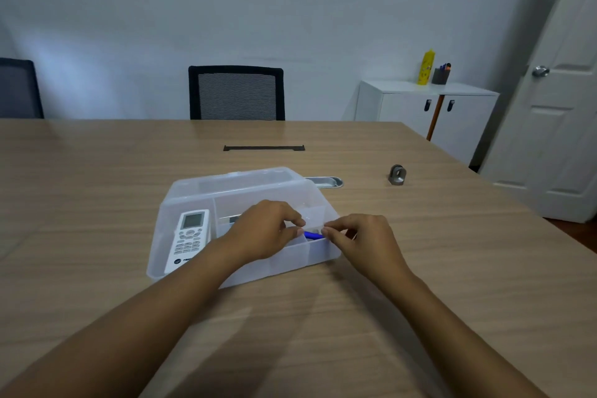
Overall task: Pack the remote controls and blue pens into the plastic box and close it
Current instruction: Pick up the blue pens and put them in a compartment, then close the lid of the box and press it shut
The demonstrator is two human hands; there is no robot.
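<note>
A clear plastic box [181,203] with inner dividers stands open on the wooden table, its lid tilted up at the back. A white remote control [189,241] lies in the box's left compartment. A blue pen [313,234] lies over the front right compartments, pinched at one end by my left hand [265,233] and at the other by my right hand [365,241]. Part of a dark object shows behind my left hand inside the box; I cannot tell what it is.
A small grey metal holder [397,175] stands on the table at the right. A metal cable grommet [328,181] and a black cable slot [263,148] lie behind the box. A black mesh chair [236,94] sits across the table. A white cabinet [426,107] and door [562,100] are at right.
</note>
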